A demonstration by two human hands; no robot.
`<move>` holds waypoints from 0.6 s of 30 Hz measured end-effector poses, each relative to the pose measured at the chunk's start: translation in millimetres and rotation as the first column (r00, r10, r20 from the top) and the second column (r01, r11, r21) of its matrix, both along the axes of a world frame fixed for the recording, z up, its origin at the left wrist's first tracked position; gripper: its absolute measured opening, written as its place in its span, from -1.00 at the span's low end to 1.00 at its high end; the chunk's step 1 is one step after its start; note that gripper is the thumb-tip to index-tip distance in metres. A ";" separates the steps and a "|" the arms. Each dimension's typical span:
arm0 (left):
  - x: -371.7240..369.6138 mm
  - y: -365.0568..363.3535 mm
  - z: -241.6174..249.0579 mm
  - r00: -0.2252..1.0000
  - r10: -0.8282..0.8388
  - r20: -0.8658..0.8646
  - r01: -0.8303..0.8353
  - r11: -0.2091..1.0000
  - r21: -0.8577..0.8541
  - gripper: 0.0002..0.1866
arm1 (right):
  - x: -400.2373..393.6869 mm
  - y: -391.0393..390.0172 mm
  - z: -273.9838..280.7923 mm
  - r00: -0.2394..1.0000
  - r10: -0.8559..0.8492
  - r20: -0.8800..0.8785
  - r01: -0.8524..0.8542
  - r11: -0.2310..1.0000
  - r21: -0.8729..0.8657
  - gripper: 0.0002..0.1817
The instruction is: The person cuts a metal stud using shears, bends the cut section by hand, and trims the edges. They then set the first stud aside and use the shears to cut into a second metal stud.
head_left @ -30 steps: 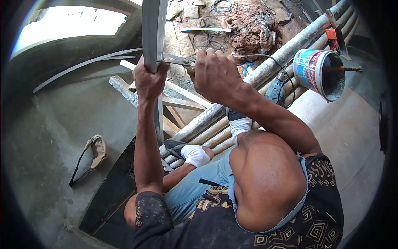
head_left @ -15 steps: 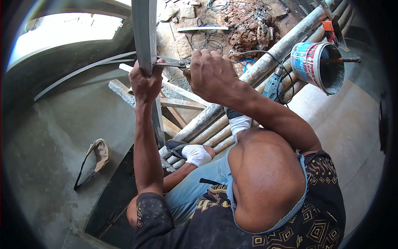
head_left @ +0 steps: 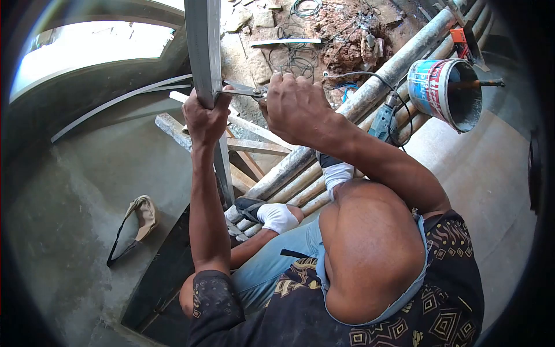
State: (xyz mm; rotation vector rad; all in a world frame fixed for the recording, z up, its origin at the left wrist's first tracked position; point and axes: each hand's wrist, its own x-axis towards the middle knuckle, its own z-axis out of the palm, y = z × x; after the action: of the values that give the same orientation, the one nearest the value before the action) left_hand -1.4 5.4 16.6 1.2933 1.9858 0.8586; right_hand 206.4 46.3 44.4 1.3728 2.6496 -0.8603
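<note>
My left hand is wrapped round a long grey metal channel that stands upright in front of me. From my right hand, closed on their handles, a pair of tin snips points left. The tips of the snips meet the channel's right edge, just above my left thumb. Their blades look nearly together. My right fingers hide the handles. Below my left hand, the channel runs down past my left forearm.
Long dusty pipes cross under my feet. A paint bucket and a blue power drill with a black cord are to the right. A beige cap-like item lies on the floor at left. Rubble and coiled wire are beyond.
The snips' blades have come closer together at the channel's edge. Both hands keep their grip, and the whole view has shifted slightly.
</note>
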 end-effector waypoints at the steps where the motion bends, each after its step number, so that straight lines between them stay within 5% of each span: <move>1: -0.4 -0.1 -0.9 1.000 0.009 0.015 -0.009 1.000 -0.013 -0.71 | -0.8 0.0 -0.6 1.000 -0.012 0.012 0.012 1.000 -0.014 -0.55; 5: -1.2 -1.2 -1.7 0.999 0.008 0.044 -0.007 1.000 -0.017 -0.70 | 0.0 -0.7 -2.4 1.000 0.001 -0.029 -0.002 1.000 -0.015 -0.51; 7: 0.6 -0.5 -0.5 0.999 0.030 0.044 -0.029 0.999 -0.018 -0.72 | 1.2 -3.0 -5.0 0.996 0.086 0.038 -0.094 0.951 0.294 -0.50; 8: 1.0 0.2 0.3 0.999 0.029 0.043 -0.028 1.000 -0.012 -0.72 | 0.2 -0.4 -5.3 0.996 0.085 0.037 -0.092 0.950 0.299 -0.50; 10: 2.2 0.2 0.4 0.998 0.020 0.063 -0.021 1.000 0.008 -0.76 | -5.4 12.6 14.4 0.999 -0.003 0.052 0.009 0.993 -0.114 -0.51; 18: -1.8 -0.4 -5.4 0.997 0.008 0.078 -0.010 1.000 0.017 -0.83 | -4.5 15.1 4.4 0.999 0.030 0.022 -0.031 0.999 0.042 -0.48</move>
State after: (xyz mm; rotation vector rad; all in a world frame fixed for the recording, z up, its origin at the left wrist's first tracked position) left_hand -3.2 5.0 11.1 1.2424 1.9283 0.9186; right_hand 201.9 61.4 48.8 1.3393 2.6801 -0.7865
